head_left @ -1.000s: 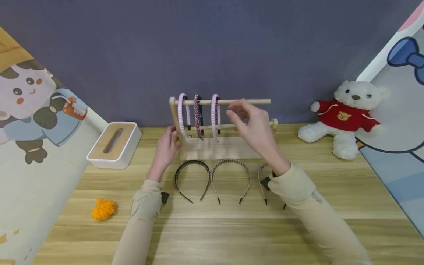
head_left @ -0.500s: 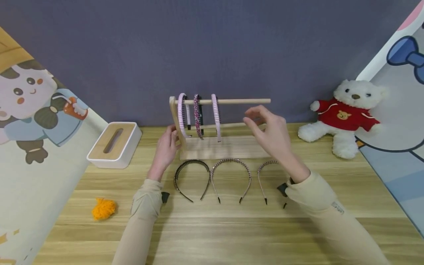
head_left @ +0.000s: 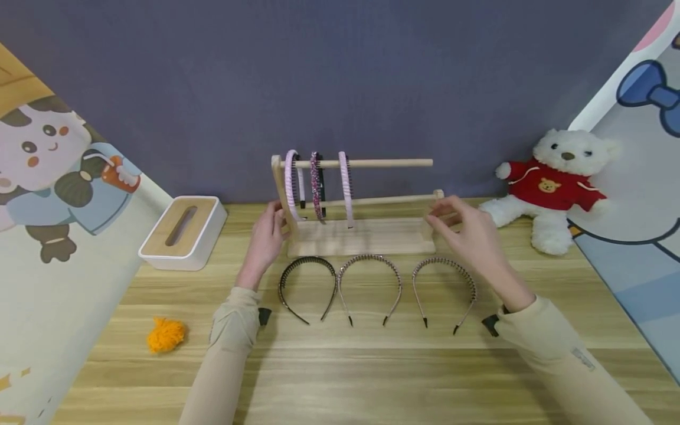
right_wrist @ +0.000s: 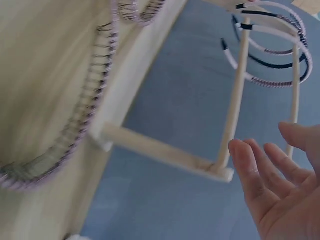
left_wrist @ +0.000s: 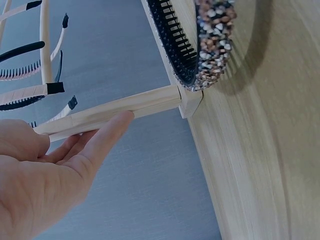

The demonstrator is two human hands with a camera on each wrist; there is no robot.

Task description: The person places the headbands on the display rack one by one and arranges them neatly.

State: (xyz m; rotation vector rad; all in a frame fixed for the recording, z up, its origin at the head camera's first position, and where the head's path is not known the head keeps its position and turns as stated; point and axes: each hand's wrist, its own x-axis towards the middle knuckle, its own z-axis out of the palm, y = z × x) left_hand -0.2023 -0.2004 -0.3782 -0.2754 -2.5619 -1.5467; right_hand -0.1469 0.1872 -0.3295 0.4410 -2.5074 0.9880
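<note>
A wooden headband rack (head_left: 366,236) stands by the back wall. On its upper rod hang a pale pink headband (head_left: 289,183), a pink sequined one (head_left: 316,183) with black showing behind, and a second pale pink headband (head_left: 346,183). My left hand (head_left: 264,233) holds the rack's left post (left_wrist: 155,102) between thumb and fingers. Beside the right post (right_wrist: 160,150), my right hand (head_left: 470,230) holds nothing, its fingers loosely bent. On the table in front lie a dark toothed headband (head_left: 281,285), a sparkly middle one (head_left: 399,283) and a pinkish right one (head_left: 416,289).
At the left stands a white tissue box (head_left: 209,236) with a wooden lid. An orange yarn bundle (head_left: 166,335) lies nearer the front. A white teddy bear (head_left: 549,186) in a red top sits at the right, beyond my right hand.
My right hand has moved away from the right pink headband, rightward and down to the right post. That headband now hangs turned more edge-on. My left hand has stayed in place.
</note>
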